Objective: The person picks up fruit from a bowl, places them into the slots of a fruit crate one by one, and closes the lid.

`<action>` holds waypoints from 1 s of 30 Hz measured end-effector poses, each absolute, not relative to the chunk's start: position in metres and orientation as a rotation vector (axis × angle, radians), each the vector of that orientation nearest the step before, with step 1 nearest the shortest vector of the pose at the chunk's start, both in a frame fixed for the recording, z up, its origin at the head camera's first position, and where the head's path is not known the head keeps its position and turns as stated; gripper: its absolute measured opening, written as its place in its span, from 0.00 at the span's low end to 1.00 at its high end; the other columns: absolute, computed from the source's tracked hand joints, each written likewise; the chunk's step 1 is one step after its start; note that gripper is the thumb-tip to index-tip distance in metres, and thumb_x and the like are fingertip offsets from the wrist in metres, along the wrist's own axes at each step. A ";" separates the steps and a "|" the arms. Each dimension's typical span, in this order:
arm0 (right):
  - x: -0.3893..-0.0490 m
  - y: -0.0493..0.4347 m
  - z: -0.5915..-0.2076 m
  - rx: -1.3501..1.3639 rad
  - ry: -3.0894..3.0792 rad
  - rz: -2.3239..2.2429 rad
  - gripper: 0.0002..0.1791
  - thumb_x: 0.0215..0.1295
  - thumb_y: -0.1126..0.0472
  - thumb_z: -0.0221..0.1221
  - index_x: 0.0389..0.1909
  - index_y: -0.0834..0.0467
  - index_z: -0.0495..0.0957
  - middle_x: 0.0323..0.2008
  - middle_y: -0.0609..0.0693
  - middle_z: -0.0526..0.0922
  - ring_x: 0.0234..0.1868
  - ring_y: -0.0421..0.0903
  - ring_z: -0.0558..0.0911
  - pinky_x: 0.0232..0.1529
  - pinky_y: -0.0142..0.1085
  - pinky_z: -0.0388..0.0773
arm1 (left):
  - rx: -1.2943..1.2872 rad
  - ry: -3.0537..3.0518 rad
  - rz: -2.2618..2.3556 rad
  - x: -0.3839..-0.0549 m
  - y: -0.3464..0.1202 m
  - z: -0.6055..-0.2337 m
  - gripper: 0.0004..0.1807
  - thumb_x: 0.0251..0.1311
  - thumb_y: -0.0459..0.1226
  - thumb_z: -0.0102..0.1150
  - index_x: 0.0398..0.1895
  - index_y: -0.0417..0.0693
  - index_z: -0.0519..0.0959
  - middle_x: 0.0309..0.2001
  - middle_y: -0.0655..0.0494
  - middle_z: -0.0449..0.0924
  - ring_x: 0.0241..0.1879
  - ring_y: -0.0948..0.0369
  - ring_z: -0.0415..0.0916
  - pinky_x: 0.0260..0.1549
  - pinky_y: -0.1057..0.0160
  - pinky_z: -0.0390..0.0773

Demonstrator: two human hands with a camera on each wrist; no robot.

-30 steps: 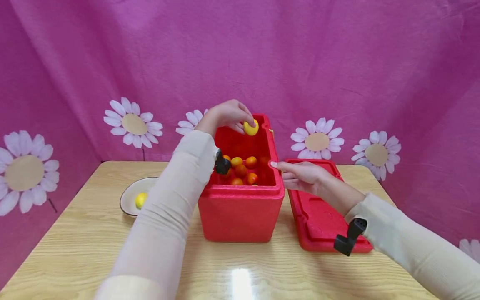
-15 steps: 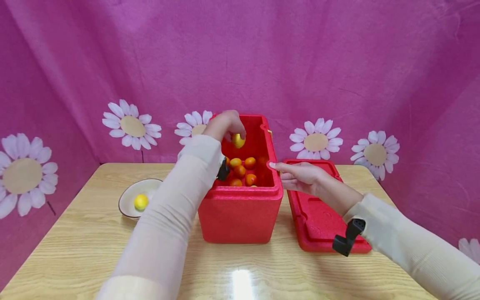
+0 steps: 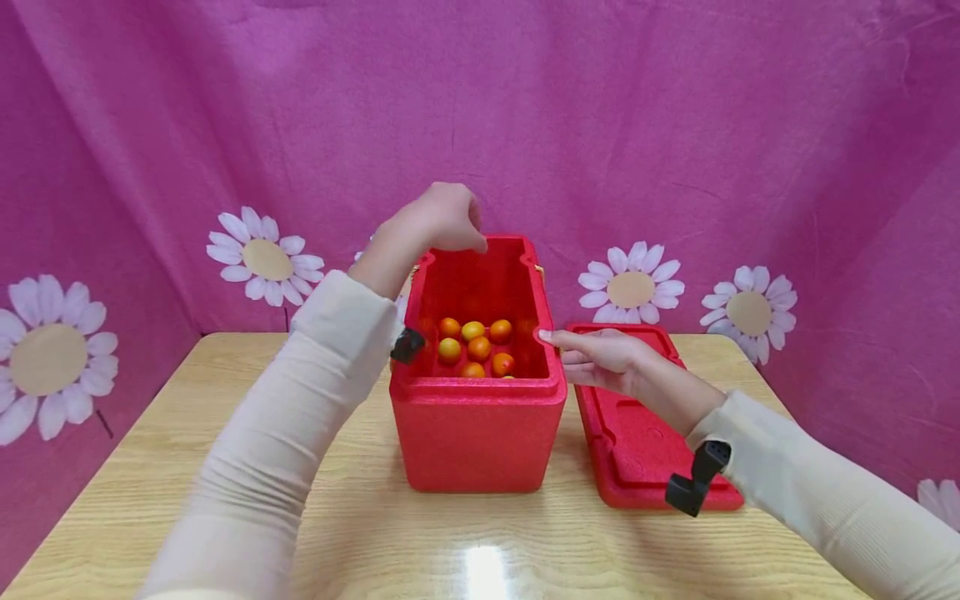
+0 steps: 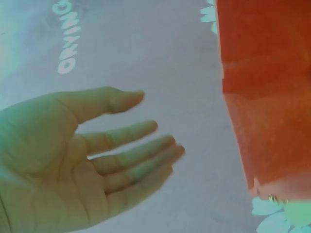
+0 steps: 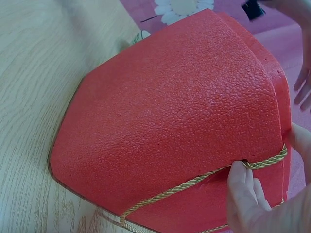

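Observation:
A red foam box [image 3: 474, 437] stands uncovered on the table. Inside lie several small round fruits [image 3: 478, 348], orange ones and yellow ones, among them a yellow fruit [image 3: 449, 350] by the left wall. My left hand [image 3: 444, 221] is over the box's far left part, and the left wrist view shows its palm with fingers loosely extended and holding nothing. My right hand [image 3: 607, 357] holds the box's right wall, thumb on the rim and fingers against the outer face, beside a gold twisted cord [image 5: 184, 184] in the right wrist view.
To the right of the box lies its red lid [image 3: 652, 433] on the wooden table [image 3: 480, 533]. A pink curtain [image 3: 570, 117] with white daisies hangs close behind. My left forearm covers the table's left part, where a bowl showed before.
My left hand dipped into the box, let go of a yellow fruit there, and rose back up and left without it. The right hand stays on the rim.

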State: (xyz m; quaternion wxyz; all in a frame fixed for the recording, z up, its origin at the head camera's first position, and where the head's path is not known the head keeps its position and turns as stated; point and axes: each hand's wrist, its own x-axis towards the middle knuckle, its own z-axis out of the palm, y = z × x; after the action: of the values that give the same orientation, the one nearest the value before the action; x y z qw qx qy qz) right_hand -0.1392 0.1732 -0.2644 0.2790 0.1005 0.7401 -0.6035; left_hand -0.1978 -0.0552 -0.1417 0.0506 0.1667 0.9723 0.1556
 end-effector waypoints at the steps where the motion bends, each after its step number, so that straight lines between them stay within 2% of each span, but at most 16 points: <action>1: -0.139 0.174 -0.264 0.266 1.985 -1.621 0.44 0.63 0.40 0.58 0.72 0.60 0.55 0.67 0.62 0.69 0.60 0.50 0.80 0.58 0.37 0.75 | 0.535 2.958 0.514 -0.195 -0.061 -0.142 0.15 0.60 0.40 0.58 0.47 0.41 0.79 0.48 0.47 0.80 0.47 0.54 0.76 0.48 0.57 0.80; 3: -0.140 0.174 -0.265 0.258 1.988 -1.623 0.43 0.63 0.41 0.57 0.72 0.60 0.56 0.67 0.62 0.69 0.57 0.48 0.81 0.58 0.37 0.75 | 0.584 2.962 0.597 -0.189 -0.073 -0.144 0.15 0.61 0.40 0.57 0.48 0.41 0.79 0.50 0.46 0.81 0.49 0.53 0.76 0.51 0.56 0.79; 8: -0.140 0.176 -0.265 0.256 1.995 -1.630 0.43 0.63 0.41 0.58 0.71 0.61 0.57 0.66 0.61 0.70 0.48 0.43 0.85 0.57 0.37 0.76 | 0.670 3.007 0.868 -0.178 -0.109 -0.168 0.13 0.62 0.39 0.57 0.46 0.40 0.79 0.47 0.44 0.83 0.47 0.51 0.78 0.50 0.54 0.79; 13: -0.140 0.176 -0.265 0.251 1.997 -1.633 0.43 0.63 0.41 0.58 0.71 0.62 0.57 0.66 0.62 0.70 0.48 0.42 0.85 0.61 0.39 0.73 | 0.672 3.054 1.055 -0.171 -0.149 -0.202 0.12 0.62 0.38 0.57 0.44 0.39 0.79 0.44 0.41 0.84 0.44 0.49 0.81 0.48 0.52 0.79; 17: -0.140 0.177 -0.266 0.244 1.998 -1.633 0.44 0.62 0.41 0.59 0.71 0.62 0.57 0.66 0.61 0.71 0.47 0.42 0.85 0.59 0.38 0.74 | 0.624 3.047 1.103 -0.167 -0.179 -0.230 0.12 0.62 0.36 0.58 0.44 0.37 0.79 0.42 0.39 0.84 0.42 0.49 0.81 0.45 0.57 0.79; 22: -0.140 0.177 -0.266 0.251 2.002 -1.635 0.43 0.63 0.42 0.58 0.71 0.62 0.57 0.66 0.61 0.70 0.48 0.43 0.85 0.57 0.37 0.76 | 0.558 3.041 1.017 -0.164 -0.210 -0.260 0.12 0.62 0.36 0.58 0.44 0.35 0.79 0.39 0.40 0.84 0.39 0.52 0.80 0.40 0.63 0.76; 30: -0.141 0.175 -0.266 0.260 2.007 -1.626 0.43 0.63 0.41 0.57 0.71 0.61 0.57 0.67 0.62 0.70 0.60 0.49 0.80 0.58 0.37 0.75 | 0.422 2.999 0.832 -0.160 -0.245 -0.294 0.14 0.61 0.40 0.59 0.41 0.36 0.80 0.38 0.42 0.84 0.39 0.51 0.79 0.38 0.60 0.77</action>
State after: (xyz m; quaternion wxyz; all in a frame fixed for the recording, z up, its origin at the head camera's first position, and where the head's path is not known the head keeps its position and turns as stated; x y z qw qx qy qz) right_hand -0.1414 0.1749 -0.2663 0.2692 0.0963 0.7445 -0.6033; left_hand -0.1597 -0.2451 -0.2937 0.0005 0.1345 0.9549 0.2648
